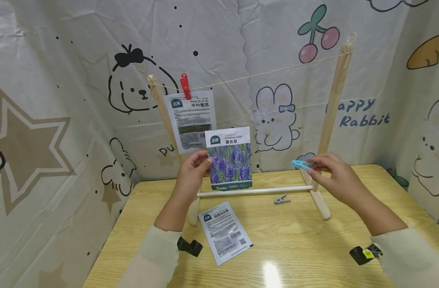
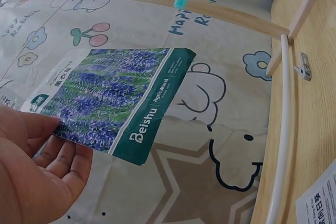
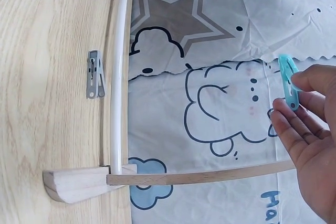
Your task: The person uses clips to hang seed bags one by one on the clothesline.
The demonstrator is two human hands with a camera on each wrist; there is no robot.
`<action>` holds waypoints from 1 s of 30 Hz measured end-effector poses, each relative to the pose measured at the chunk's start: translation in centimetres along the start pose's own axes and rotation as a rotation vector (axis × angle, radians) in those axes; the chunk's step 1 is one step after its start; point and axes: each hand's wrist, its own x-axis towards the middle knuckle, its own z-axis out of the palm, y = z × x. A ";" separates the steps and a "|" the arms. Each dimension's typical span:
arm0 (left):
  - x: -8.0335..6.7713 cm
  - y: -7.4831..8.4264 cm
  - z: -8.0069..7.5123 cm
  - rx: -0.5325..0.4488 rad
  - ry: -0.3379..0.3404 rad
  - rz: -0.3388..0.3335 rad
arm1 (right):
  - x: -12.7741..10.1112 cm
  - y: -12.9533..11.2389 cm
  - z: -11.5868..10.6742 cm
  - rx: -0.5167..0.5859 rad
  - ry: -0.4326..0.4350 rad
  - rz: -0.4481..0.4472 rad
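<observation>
The lavender seed packet [image 1: 229,159] is held upright in the air above the worktop [image 1: 313,248], in front of the small wooden drying rack [image 1: 332,104] and well below its string line [image 1: 262,74]. The left hand [image 1: 192,173] pinches the packet's left edge between thumb and fingers, the fingers spread flat behind it in the left wrist view. The right hand [image 1: 331,173] pinches a light blue clothespin [image 1: 300,164] at its tail end between thumb and fingertips; the other fingers are relaxed and extended.

The packet is gripped only by one edge, so it could sag or twist, and its top could miss the string. The pin, held at its tip, could slip or spring out of the fingers.

On the string, a red clothespin [image 1: 185,86] already holds another packet [image 1: 192,120]. A third packet [image 1: 224,232] lies flat on the worktop, and a grey clothespin [image 1: 282,199] rests beside the rack's white crossbar [image 1: 255,191].
</observation>
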 end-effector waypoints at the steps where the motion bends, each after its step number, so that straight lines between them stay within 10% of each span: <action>1: 0.0 0.1 0.0 -0.003 -0.001 -0.002 | 0.0 0.0 -0.1 -0.002 0.003 0.001; 30: 0.4 0.9 0.7 -0.025 0.017 0.037 | 2.3 -2.1 -2.1 -0.011 0.067 -0.065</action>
